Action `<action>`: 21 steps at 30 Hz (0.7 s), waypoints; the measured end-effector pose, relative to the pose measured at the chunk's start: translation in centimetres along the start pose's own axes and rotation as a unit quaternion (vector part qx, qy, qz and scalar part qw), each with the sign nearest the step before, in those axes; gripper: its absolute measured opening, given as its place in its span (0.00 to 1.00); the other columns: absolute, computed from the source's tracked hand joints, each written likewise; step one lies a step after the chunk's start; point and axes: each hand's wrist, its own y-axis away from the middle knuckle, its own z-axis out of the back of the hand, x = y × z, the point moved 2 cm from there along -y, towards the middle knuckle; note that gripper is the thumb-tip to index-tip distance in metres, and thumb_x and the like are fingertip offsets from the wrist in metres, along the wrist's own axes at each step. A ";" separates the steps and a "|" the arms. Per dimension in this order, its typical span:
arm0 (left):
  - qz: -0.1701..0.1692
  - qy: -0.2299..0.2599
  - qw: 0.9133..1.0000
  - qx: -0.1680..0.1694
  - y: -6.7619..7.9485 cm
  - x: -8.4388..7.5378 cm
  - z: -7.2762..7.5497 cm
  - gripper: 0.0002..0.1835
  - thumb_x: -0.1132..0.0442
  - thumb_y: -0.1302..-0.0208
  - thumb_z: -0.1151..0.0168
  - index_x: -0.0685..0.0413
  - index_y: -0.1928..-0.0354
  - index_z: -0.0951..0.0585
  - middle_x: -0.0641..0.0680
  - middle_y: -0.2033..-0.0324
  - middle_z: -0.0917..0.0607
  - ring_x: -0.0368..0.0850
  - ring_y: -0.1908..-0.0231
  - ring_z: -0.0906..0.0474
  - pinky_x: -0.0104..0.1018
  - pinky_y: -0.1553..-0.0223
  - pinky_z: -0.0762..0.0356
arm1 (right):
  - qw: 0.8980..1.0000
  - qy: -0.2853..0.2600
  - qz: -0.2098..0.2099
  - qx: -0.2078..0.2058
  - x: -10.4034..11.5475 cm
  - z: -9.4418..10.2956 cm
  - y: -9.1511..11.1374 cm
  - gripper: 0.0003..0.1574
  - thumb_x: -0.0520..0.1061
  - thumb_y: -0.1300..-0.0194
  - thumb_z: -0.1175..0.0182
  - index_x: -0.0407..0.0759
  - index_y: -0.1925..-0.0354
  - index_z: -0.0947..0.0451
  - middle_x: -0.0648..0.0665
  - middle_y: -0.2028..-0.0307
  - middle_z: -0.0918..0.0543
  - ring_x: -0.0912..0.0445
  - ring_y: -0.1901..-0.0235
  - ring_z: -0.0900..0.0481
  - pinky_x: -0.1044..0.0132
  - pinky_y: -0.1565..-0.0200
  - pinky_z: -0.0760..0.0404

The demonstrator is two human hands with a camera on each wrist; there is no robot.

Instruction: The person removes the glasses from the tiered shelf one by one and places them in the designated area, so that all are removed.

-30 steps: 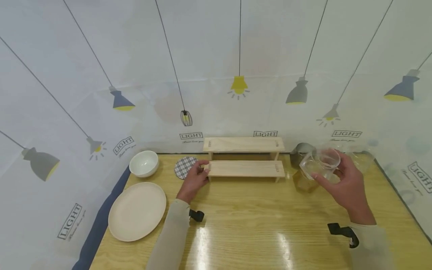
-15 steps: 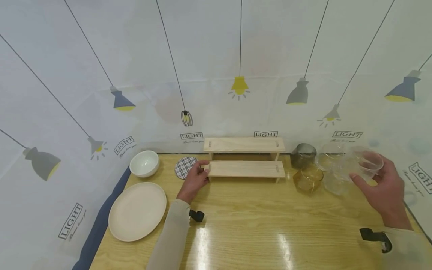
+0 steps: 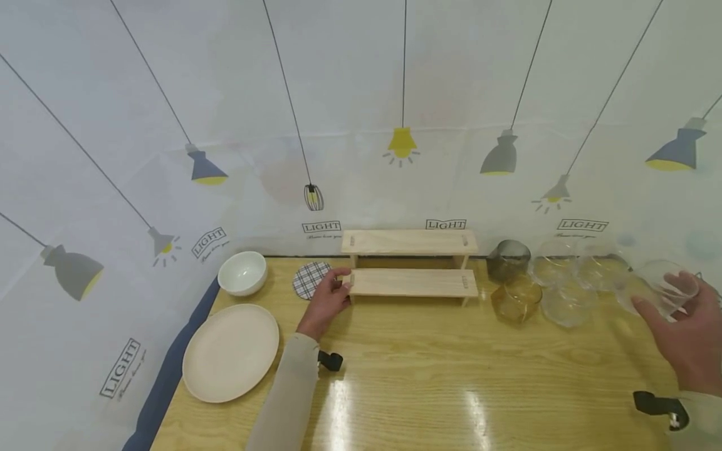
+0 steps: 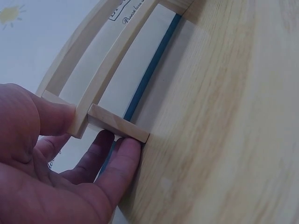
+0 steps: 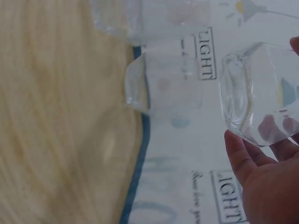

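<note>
My left hand (image 3: pixel 327 302) grips the left end of a two-step wooden shelf rack (image 3: pixel 412 283). In the left wrist view the thumb lies on the lower board (image 4: pixel 100 77) and the fingers (image 4: pixel 122 170) are against the leg beneath it. At the far right my right hand (image 3: pixel 689 329) holds a clear faceted drinking glass (image 3: pixel 657 288) above the table; the right wrist view shows the fingers round this glass (image 5: pixel 261 93). Left of it stand a grey glass (image 3: pixel 507 260), an amber glass (image 3: pixel 516 299) and several clear glasses (image 3: pixel 568 304).
On the left are a white bowl (image 3: pixel 242 274) and a large cream plate (image 3: pixel 231 354). A round checked coaster (image 3: pixel 309 279) lies beside my left hand. A printed curtain (image 3: pixel 361 113) rises behind the table (image 3: pixel 406 376) and along its sides.
My right hand has moved to the right with the clear glass, away from the amber glass and past the standing clear glasses. My left hand has stayed on the shelf rack.
</note>
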 end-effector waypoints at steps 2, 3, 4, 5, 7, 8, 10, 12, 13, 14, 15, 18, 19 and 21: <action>-0.001 -0.001 1.000 -0.002 -0.1 0.0 0.0 0.19 0.61 0.16 0.46 0.44 0.29 0.27 0.60 0.44 0.24 0.52 0.50 0.23 0.49 0.46 0.18 | 1.000 0.019 -0.023 0.011 -2.7 -0.2 -0.6 0.52 0.61 0.22 0.41 0.72 0.16 0.61 0.53 0.15 0.49 0.44 0.16 0.49 0.42 0.18 0.49; 0.001 -0.001 1.000 -0.003 -0.2 0.0 0.0 0.19 0.61 0.16 0.46 0.44 0.29 0.27 0.60 0.44 0.24 0.52 0.50 0.23 0.48 0.46 0.18 | 0.999 0.025 -0.041 0.013 -2.7 0.0 -0.6 0.53 0.61 0.23 0.39 0.72 0.16 0.61 0.52 0.15 0.48 0.42 0.16 0.48 0.38 0.19 0.47; 0.002 -0.001 1.000 -0.003 -0.2 0.0 0.0 0.19 0.61 0.16 0.46 0.44 0.29 0.27 0.60 0.44 0.24 0.52 0.50 0.23 0.48 0.46 0.18 | 0.998 0.031 -0.057 0.017 -2.6 0.1 -0.4 0.53 0.62 0.23 0.40 0.72 0.15 0.62 0.51 0.15 0.48 0.42 0.17 0.48 0.38 0.20 0.46; 0.003 -0.002 1.000 -0.004 -0.2 0.0 0.0 0.19 0.61 0.16 0.46 0.44 0.29 0.27 0.60 0.44 0.23 0.51 0.49 0.23 0.48 0.45 0.18 | 0.996 0.030 -0.079 0.018 -1.5 0.3 0.0 0.53 0.61 0.24 0.38 0.71 0.15 0.59 0.51 0.15 0.46 0.43 0.17 0.47 0.40 0.20 0.43; 0.007 -0.005 1.000 -0.005 -0.2 0.2 0.1 0.19 0.61 0.16 0.47 0.45 0.29 0.27 0.60 0.43 0.23 0.51 0.48 0.22 0.48 0.45 0.17 | 0.992 0.036 -0.116 0.022 1.4 0.6 1.2 0.53 0.60 0.25 0.37 0.67 0.15 0.56 0.48 0.16 0.43 0.42 0.18 0.43 0.46 0.21 0.37; 0.009 -0.005 1.000 -0.005 -0.2 0.2 0.1 0.19 0.61 0.16 0.47 0.45 0.29 0.27 0.60 0.43 0.23 0.51 0.48 0.22 0.48 0.45 0.17 | 0.990 0.038 -0.131 0.028 2.6 0.7 1.6 0.52 0.60 0.25 0.37 0.64 0.15 0.54 0.47 0.17 0.42 0.41 0.19 0.41 0.49 0.22 0.35; 0.010 -0.006 1.000 -0.007 -0.2 0.3 0.2 0.19 0.61 0.16 0.47 0.45 0.29 0.27 0.61 0.42 0.23 0.51 0.48 0.22 0.48 0.45 0.17 | 0.989 0.047 -0.134 0.041 3.4 0.5 1.8 0.53 0.59 0.27 0.36 0.56 0.16 0.51 0.43 0.17 0.41 0.40 0.22 0.37 0.55 0.27 0.31; 0.009 -0.004 1.000 -0.008 -0.3 0.3 0.3 0.19 0.61 0.16 0.47 0.45 0.29 0.27 0.61 0.42 0.24 0.51 0.48 0.23 0.48 0.45 0.17 | 0.989 0.066 -0.118 0.062 3.3 0.1 1.8 0.54 0.61 0.27 0.36 0.46 0.16 0.50 0.35 0.18 0.41 0.34 0.26 0.36 0.56 0.36 0.27; 0.008 -0.003 1.000 -0.009 -0.4 0.3 0.3 0.19 0.61 0.16 0.47 0.44 0.29 0.27 0.61 0.42 0.24 0.51 0.48 0.23 0.48 0.45 0.17 | 0.989 0.071 -0.111 0.073 3.1 0.0 1.6 0.55 0.61 0.27 0.36 0.42 0.17 0.50 0.31 0.19 0.42 0.31 0.28 0.36 0.52 0.39 0.26; 0.007 -0.001 1.000 -0.010 -0.4 0.3 0.3 0.19 0.61 0.16 0.47 0.44 0.29 0.27 0.61 0.42 0.24 0.51 0.48 0.22 0.48 0.45 0.17 | 0.988 0.075 -0.104 0.082 2.9 -0.2 1.5 0.56 0.61 0.27 0.36 0.38 0.18 0.49 0.28 0.21 0.41 0.29 0.30 0.36 0.49 0.42 0.27; 0.006 0.001 1.000 -0.011 -0.4 0.3 0.3 0.19 0.62 0.16 0.47 0.44 0.29 0.27 0.61 0.42 0.24 0.51 0.47 0.22 0.48 0.44 0.17 | 0.988 0.077 -0.099 0.092 2.7 -0.3 1.3 0.57 0.60 0.27 0.36 0.34 0.19 0.51 0.24 0.22 0.42 0.27 0.32 0.36 0.45 0.42 0.28; 0.003 0.001 1.000 -0.009 -0.5 0.3 0.3 0.19 0.61 0.16 0.47 0.45 0.29 0.27 0.61 0.43 0.24 0.52 0.47 0.22 0.50 0.44 0.18 | 0.985 0.077 -0.097 0.117 2.1 -0.8 1.1 0.59 0.60 0.27 0.36 0.29 0.20 0.54 0.19 0.23 0.44 0.23 0.31 0.40 0.31 0.36 0.32; 0.002 0.000 1.000 -0.007 -0.5 0.3 0.3 0.19 0.61 0.16 0.47 0.45 0.29 0.27 0.61 0.43 0.24 0.52 0.46 0.22 0.50 0.43 0.18 | 0.984 0.076 -0.102 0.123 1.9 -1.0 1.1 0.60 0.61 0.26 0.37 0.29 0.19 0.55 0.19 0.23 0.45 0.22 0.30 0.40 0.27 0.33 0.35; 0.001 -0.003 1.000 -0.002 -0.5 0.3 0.2 0.19 0.61 0.16 0.47 0.45 0.29 0.28 0.61 0.43 0.24 0.52 0.46 0.22 0.52 0.42 0.18 | 0.983 0.070 -0.109 0.133 1.6 -1.2 1.2 0.61 0.62 0.26 0.38 0.29 0.19 0.57 0.19 0.22 0.46 0.21 0.29 0.42 0.25 0.32 0.38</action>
